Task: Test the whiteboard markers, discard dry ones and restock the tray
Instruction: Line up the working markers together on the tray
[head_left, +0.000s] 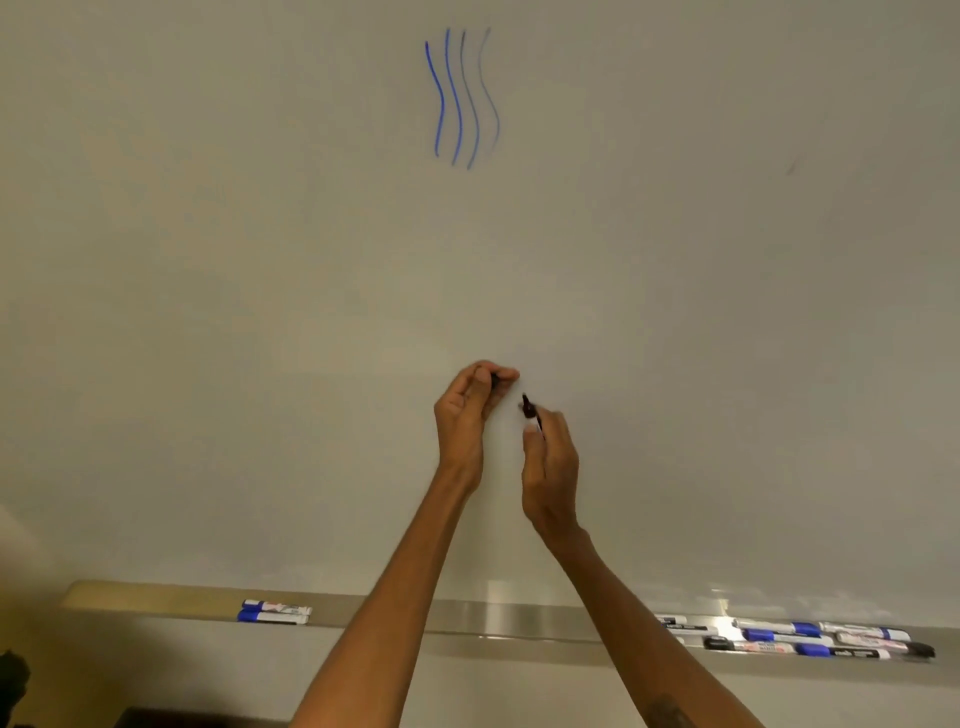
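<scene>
Head view, mid-frame: our left hand (467, 415) pinched a black cap (494, 382); our right hand (553, 470) gripped the uncapped black marker (530, 411), tip raised.

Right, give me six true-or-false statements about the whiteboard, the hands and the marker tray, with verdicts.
1. Four wavy blue lines mark the white whiteboard. True.
2. The right hand holds an uncapped black marker. True.
3. The left hand holds nothing. False: it pinches a small black cap.
4. The marker's tip touches the blue lines. False: it is well below them.
5. Two blue-capped white markers lie at the left of the long silvery tray. True.
6. The tray's right end holds no markers. False: a cluster of markers lies there.
</scene>
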